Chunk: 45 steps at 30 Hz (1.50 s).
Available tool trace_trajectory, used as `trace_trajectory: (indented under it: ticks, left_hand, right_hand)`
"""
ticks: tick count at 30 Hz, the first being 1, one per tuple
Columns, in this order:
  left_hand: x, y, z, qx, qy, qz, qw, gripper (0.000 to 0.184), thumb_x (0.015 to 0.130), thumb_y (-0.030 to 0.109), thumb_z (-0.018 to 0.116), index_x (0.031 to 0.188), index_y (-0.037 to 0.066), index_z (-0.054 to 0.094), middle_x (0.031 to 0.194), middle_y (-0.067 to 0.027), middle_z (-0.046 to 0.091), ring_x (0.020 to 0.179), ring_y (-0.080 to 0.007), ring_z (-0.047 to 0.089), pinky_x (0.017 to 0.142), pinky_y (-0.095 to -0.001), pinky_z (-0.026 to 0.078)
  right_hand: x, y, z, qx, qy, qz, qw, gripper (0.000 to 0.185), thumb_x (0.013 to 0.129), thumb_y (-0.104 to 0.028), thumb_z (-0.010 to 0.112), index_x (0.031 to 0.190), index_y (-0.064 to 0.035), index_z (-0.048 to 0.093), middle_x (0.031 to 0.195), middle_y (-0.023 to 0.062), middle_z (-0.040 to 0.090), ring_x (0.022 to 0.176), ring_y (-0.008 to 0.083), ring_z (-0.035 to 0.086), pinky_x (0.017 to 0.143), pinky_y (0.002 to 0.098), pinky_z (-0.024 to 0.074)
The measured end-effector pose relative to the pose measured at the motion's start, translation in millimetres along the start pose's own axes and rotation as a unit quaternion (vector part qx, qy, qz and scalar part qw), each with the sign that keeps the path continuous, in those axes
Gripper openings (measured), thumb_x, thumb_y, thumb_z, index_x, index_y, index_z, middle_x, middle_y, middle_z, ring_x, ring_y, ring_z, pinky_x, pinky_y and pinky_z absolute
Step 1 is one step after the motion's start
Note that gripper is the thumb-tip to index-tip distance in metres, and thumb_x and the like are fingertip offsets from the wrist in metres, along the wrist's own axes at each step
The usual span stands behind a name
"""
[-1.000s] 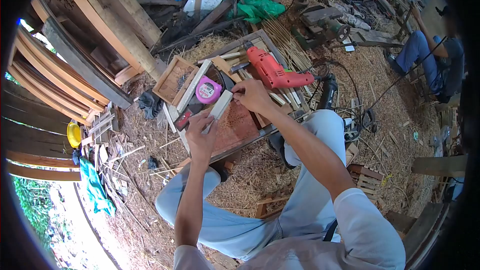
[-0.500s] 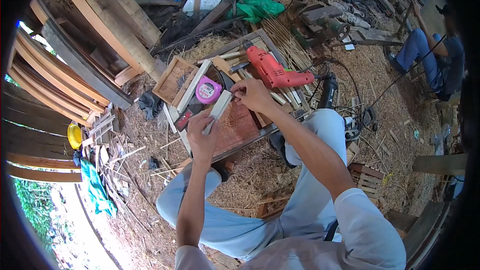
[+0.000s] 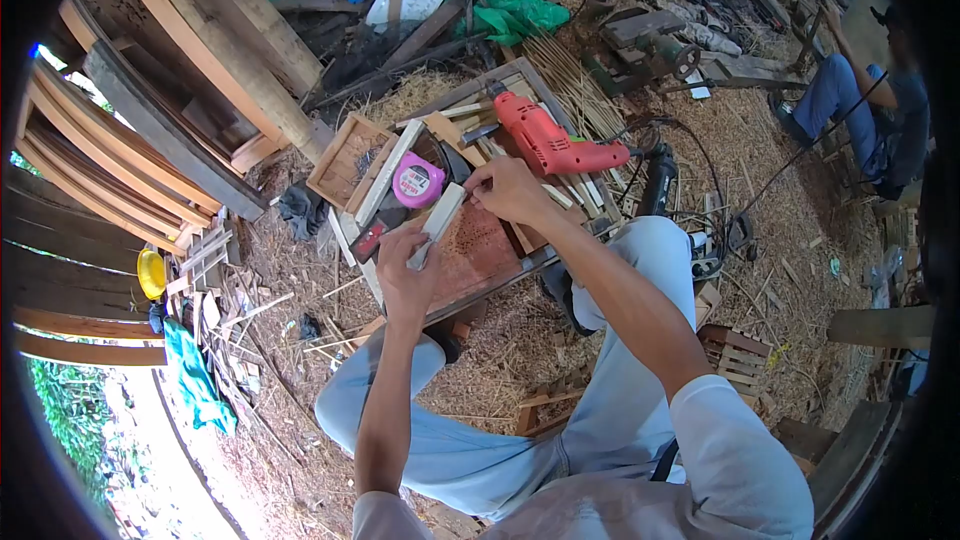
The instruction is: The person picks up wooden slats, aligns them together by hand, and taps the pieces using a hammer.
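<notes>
L hand (image 3: 405,258) grips pale, rect. wood block (image 3: 443,212); R hand (image 3: 503,190) curled nr its far end, grip unclear.

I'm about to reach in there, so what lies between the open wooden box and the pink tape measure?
In the head view, a pale wooden strip lies between the box and the tape measure.

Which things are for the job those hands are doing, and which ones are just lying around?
Seems part of the job:
pale wood piece, in the left hand, with the right hand by its far end
perhaps the pink tape measure and red drill: close by, not held

Probably just lying about:
crumpled green plastic
teal cloth or sheet
slatted wood piece
</notes>
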State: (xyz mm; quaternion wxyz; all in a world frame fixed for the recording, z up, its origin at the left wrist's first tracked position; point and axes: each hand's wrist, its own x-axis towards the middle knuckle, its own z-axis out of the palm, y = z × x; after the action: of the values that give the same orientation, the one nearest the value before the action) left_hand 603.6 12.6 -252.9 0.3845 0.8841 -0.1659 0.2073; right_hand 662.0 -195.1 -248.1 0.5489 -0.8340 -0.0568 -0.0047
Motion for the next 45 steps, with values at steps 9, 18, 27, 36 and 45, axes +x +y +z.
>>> trace_trajectory:
  ticks: [9, 18, 27, 36, 45]
  left_hand:
    - [-1, -2, -1, -0.036, -0.011, -0.029, 0.999, 0.022, 0.066, -0.006, 0.071, 0.086, -0.002, 0.063, 0.095, -0.0159, 0.064, 0.089, -0.0292, 0.062, 0.073, -0.0338, 0.054]
    - [-4, -6, 2, -0.064, 0.001, -0.049, 0.997, 0.020, 0.068, -0.004, 0.074, 0.083, -0.002, 0.061, 0.097, -0.0148, 0.064, 0.089, -0.0240, 0.063, 0.070, -0.0294, 0.056]
    - [-6, -13, 4, -0.012, 0.016, -0.017, 1.000, 0.020, 0.063, -0.005, 0.074, 0.076, 0.000, 0.059, 0.097, -0.0126, 0.064, 0.088, -0.0273, 0.061, 0.073, -0.0339, 0.052]
    - [-6, -10, 2, -0.041, 0.008, 0.000, 0.999, 0.020, 0.065, -0.005, 0.074, 0.076, -0.001, 0.058, 0.099, -0.0109, 0.062, 0.091, -0.0254, 0.062, 0.071, -0.0324, 0.056]
    - [-9, -12, 4, -0.002, 0.007, -0.011, 1.000, 0.017, 0.066, -0.004, 0.074, 0.081, -0.001, 0.066, 0.097, -0.0109, 0.062, 0.088, -0.0238, 0.063, 0.066, -0.0307, 0.057]
  right_hand:
    - [0, -2, 6, -0.030, 0.000, 0.024, 0.999, 0.022, 0.071, -0.019, 0.074, 0.080, 0.0004, 0.072, 0.073, 0.0196, 0.067, 0.068, 0.0291, 0.067, 0.067, 0.0375, 0.0519]
    - [-2, -1, 14, -0.034, 0.048, -0.006, 0.998, 0.022, 0.070, -0.017, 0.075, 0.080, 0.0033, 0.071, 0.072, 0.0189, 0.067, 0.067, 0.0287, 0.067, 0.067, 0.0366, 0.0512]
    - [-5, 5, 16, -0.006, 0.048, 0.003, 0.999, 0.026, 0.070, -0.020, 0.076, 0.081, 0.0025, 0.071, 0.072, 0.0169, 0.068, 0.067, 0.0252, 0.066, 0.067, 0.0347, 0.0506]
    - [-2, -1, 10, -0.005, 0.044, 0.055, 0.997, 0.031, 0.066, -0.029, 0.077, 0.078, -0.0007, 0.073, 0.070, 0.0141, 0.068, 0.066, 0.0237, 0.066, 0.066, 0.0330, 0.0506]
    - [-4, 14, 13, 0.016, 0.046, 0.040, 0.998, 0.022, 0.068, -0.020, 0.076, 0.081, -0.0021, 0.073, 0.074, 0.0120, 0.069, 0.070, 0.0215, 0.067, 0.070, 0.0317, 0.0519]
